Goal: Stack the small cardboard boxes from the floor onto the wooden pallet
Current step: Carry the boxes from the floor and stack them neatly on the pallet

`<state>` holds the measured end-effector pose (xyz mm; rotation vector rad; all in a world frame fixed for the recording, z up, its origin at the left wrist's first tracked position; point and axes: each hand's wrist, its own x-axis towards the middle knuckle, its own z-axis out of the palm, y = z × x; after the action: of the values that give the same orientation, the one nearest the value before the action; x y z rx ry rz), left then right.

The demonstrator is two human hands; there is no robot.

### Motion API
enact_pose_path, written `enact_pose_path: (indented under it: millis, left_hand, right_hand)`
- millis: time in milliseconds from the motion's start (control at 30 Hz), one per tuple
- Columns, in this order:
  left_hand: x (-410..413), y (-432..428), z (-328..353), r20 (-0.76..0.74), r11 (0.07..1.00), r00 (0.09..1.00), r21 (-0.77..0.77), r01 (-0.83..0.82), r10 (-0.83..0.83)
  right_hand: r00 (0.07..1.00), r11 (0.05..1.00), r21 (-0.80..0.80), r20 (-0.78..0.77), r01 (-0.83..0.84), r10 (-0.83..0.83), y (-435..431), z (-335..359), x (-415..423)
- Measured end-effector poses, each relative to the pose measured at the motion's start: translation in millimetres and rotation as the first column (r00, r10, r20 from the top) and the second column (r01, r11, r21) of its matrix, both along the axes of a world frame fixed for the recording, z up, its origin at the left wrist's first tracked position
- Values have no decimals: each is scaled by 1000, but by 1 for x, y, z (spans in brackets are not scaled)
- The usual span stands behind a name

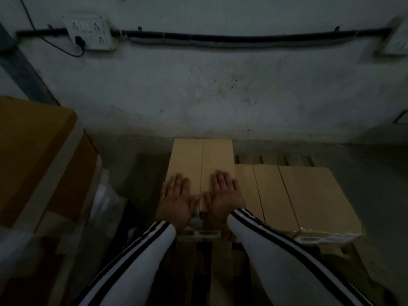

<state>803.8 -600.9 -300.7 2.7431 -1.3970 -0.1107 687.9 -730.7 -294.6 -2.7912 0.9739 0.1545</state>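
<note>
Stacking was judged well underway: left hand (176, 202) and right hand (223, 195) were pressed flat, apart, on top boxes (202, 157) on the pallet (273, 159).

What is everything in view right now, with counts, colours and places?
small cardboard boxes: five tops visible, tan, on the pallet; two raised at left, three lower at right
wooden pallet: one, brown, under the boxes, by the wall
large carton: one, brown, taped, far left
socket board: one, white, wall upper left, one plug in
conduit: one, black, running along the wall
sleeves: two, white with black stripes
left hand: one, flat on the left raised box
right hand: one, flat on the right raised box
</note>
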Motion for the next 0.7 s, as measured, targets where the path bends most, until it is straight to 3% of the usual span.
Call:
enact_pose_path:
  millis: [133, 300, 400, 700]
  left_hand:
    - [-6, 1, 1, -59, 999, 998, 40, -19, 22]
    - [-19, -12, 61, -94, 986, 995, 165, -14, 30]
    - [-30, -13, 127, -86, 979, 996, 201, 25, -8]
    - [-79, 24, 374, -127, 996, 992, 88, 20, -9]
  right_hand:
    - [988, 993, 110, -136, -53, 68, 3, 17, 1]
    - [956, 976, 179, -239, -126, 167, -15, 72, -31]
    - [941, 983, 163, -311, -89, 137, -17, 124, -54]
    - [959, 986, 164, -277, -18, 63, 34, 369, -90]
